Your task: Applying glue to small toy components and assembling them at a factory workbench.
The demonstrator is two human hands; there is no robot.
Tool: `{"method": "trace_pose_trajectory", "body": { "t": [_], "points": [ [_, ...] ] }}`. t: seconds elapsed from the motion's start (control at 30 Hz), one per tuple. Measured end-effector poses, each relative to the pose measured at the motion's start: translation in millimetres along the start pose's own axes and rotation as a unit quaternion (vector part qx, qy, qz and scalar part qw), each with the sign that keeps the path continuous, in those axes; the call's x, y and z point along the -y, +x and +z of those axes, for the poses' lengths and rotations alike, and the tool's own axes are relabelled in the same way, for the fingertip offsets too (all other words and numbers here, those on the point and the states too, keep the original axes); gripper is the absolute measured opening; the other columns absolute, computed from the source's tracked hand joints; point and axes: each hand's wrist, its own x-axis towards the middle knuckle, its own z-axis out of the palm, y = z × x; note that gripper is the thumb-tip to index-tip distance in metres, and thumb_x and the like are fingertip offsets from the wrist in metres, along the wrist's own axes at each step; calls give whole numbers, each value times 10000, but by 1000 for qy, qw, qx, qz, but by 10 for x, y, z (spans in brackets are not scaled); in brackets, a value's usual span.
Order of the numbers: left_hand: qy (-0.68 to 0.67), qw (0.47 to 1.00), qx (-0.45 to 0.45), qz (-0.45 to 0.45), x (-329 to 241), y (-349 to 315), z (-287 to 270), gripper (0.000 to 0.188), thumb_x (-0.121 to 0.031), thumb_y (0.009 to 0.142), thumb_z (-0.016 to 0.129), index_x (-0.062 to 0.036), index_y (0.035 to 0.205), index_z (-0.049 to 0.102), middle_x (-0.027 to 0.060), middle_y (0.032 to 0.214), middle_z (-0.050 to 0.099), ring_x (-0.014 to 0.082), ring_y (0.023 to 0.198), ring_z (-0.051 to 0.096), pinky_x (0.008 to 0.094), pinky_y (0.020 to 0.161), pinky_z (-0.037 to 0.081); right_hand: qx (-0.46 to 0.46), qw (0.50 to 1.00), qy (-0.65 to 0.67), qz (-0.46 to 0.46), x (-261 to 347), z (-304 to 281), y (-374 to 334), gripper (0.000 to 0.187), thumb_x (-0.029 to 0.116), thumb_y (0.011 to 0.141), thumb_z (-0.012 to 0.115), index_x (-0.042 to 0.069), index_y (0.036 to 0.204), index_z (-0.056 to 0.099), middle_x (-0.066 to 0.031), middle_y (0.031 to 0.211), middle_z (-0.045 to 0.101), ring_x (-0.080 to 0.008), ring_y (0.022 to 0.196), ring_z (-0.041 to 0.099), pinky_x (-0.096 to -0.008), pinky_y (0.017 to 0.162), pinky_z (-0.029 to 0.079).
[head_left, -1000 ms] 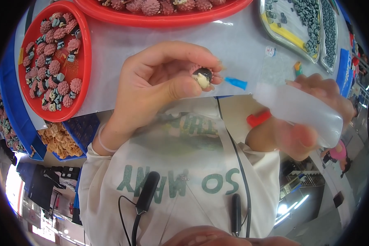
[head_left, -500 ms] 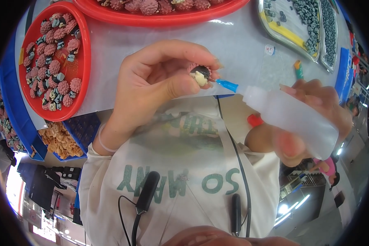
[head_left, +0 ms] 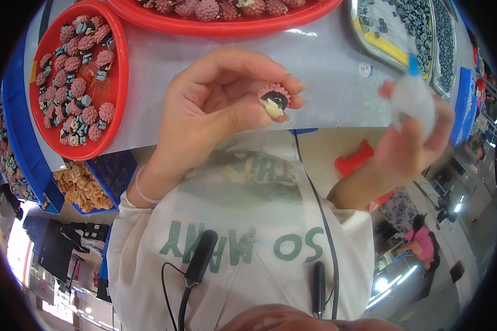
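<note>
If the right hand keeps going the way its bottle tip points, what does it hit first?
Probably the grey tray of dark beads: the bottle in the right hand points its blue tip up toward it. Depth is unclear.

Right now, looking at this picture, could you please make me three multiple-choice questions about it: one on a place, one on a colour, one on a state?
1. Where is the red round tray of pink pieces?
A. at the far left of the table
B. under the right hand
C. on the person's lap

2. What colour is the tip of the squeeze bottle?
A. red
B. blue
C. black

3. How is the small pink figure held?
A. lying loose on the table
B. pinched in the left fingertips
C. pressed under the bottle

Answers:
1. A: the red round tray sits at the left, away from both hands.
2. B: the squeeze bottle in the right hand has a blue nozzle.
3. B: the left hand grips the small pink figure above the table.
</note>
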Motion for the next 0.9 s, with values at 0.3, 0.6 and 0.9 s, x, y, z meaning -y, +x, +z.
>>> {"method": "trace_pose_trajectory", "body": {
  "t": [0.3,0.6,0.9],
  "points": [
    [15,999,1,32,15,4,-2,346,-163,750,686,-24,1008,501,143,950,568,241,864,608,274,689,518,27,991,-132,10,-238,226,-87,404,-86,664,670,-50,1037,517,-141,992,596,-192,911,574,-298,820,448],
    [-3,999,18,33,8,-38,-22,261,-57,771,635,16,989,511,153,976,588,229,905,598,315,789,490,46,980,-192,18,-192,-103,-54,299,-78,683,623,-31,974,574,-96,985,588,-160,864,555,-264,762,458],
    [12,999,28,41,11,-16,-24,261,-55,770,632,7,995,518,129,976,580,214,908,587,312,801,475,-57,950,-305,12,-170,-457,68,226,-56,703,614,-11,924,595,-77,906,597,-145,768,549,-239,715,433]
  ]
}}
